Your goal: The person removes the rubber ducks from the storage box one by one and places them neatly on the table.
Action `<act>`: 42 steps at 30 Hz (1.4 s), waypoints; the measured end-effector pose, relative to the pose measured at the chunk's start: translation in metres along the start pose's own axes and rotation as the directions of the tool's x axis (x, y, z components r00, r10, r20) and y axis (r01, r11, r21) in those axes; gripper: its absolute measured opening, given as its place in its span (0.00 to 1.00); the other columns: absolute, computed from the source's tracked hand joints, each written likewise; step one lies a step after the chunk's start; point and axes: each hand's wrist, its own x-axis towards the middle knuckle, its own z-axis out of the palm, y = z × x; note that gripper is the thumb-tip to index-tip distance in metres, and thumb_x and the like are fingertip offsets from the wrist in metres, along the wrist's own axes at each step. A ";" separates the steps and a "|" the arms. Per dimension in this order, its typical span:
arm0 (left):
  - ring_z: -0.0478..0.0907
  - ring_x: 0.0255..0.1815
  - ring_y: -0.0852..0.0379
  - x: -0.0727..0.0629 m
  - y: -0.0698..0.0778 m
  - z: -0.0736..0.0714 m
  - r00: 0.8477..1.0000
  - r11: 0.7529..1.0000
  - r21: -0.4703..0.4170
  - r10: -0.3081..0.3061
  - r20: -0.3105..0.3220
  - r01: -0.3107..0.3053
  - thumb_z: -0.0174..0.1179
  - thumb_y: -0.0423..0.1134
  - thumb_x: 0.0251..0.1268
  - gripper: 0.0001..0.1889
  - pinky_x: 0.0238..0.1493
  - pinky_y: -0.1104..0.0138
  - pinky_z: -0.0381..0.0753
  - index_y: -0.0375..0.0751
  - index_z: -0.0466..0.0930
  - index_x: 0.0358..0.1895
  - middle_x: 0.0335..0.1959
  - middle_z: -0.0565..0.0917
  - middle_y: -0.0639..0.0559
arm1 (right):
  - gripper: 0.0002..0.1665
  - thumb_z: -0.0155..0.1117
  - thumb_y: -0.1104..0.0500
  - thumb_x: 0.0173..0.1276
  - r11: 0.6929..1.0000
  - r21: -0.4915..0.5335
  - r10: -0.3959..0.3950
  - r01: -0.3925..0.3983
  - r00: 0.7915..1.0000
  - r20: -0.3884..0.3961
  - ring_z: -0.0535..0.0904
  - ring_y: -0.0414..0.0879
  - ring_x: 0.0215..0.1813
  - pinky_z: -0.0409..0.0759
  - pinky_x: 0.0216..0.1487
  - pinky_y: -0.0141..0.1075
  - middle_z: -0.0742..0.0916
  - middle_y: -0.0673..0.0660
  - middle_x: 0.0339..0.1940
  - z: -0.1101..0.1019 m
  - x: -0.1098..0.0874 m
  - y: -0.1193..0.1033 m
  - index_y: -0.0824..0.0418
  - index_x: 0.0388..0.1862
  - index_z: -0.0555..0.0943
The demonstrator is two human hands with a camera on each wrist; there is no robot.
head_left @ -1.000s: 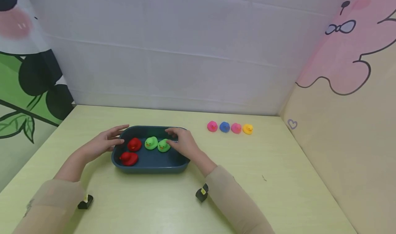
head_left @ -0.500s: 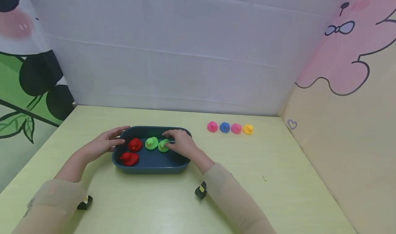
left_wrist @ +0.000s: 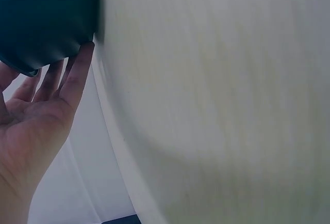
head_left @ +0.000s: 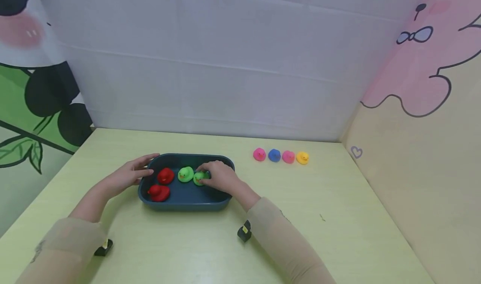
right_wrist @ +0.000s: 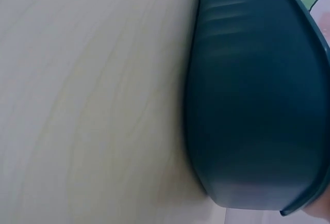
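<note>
A dark blue-green tray (head_left: pixel 186 206) sits on the table with two red toy ducks (head_left: pixel 165 176) at its left and two green toy ducks (head_left: pixel 186 174) near its middle. My left hand (head_left: pixel 125 175) rests at the tray's left end, its fairly straight fingers touching the outer wall in the left wrist view. Inside the tray, my right hand (head_left: pixel 221 177) pinches the right-hand green duck (head_left: pixel 198 178) between thumb and fingers, covering part of it. From the right wrist, the tray's wall (right_wrist: pixel 258 100) hides most of that hand.
Behind and right of the tray stands a row of ducks: a pink one (head_left: pixel 259 154), a blue one (head_left: pixel 274 155), another pink one (head_left: pixel 288 157) and a yellow one (head_left: pixel 302 158). A white cloth wall (head_left: pixel 225 67) rises along the table's back edge.
My right hand has come down slightly onto the right-hand green duck, and its thumb and fingers have closed round it. My left hand stays at the tray's left end.
</note>
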 end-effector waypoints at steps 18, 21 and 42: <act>0.50 0.70 0.28 -0.002 0.004 0.002 1.000 1.000 -0.013 0.009 0.007 -0.009 0.46 0.43 0.74 0.33 0.58 0.39 0.68 0.46 0.42 0.76 0.74 0.47 0.30 | 0.16 0.68 0.52 0.61 1.000 0.028 0.003 -0.003 1.000 -0.006 0.80 0.40 0.43 0.77 0.43 0.28 0.87 0.47 0.40 0.001 0.000 0.000 0.52 0.49 0.83; 0.50 0.70 0.28 -0.001 0.005 0.003 1.000 1.000 -0.017 0.008 0.005 -0.008 0.46 0.42 0.74 0.33 0.58 0.39 0.68 0.45 0.42 0.76 0.74 0.47 0.30 | 0.16 0.69 0.52 0.60 1.000 0.030 0.001 0.000 1.000 -0.009 0.80 0.39 0.42 0.77 0.43 0.27 0.87 0.46 0.39 0.000 0.000 0.001 0.52 0.48 0.84; 0.49 0.70 0.27 -0.002 0.004 0.004 1.000 1.000 0.003 0.015 0.000 -0.015 0.44 0.42 0.75 0.32 0.58 0.38 0.68 0.45 0.42 0.76 0.73 0.46 0.29 | 0.15 0.67 0.55 0.63 0.986 0.156 -0.055 0.050 0.998 0.026 0.80 0.43 0.43 0.76 0.46 0.25 0.86 0.49 0.40 -0.033 -0.010 0.001 0.56 0.48 0.83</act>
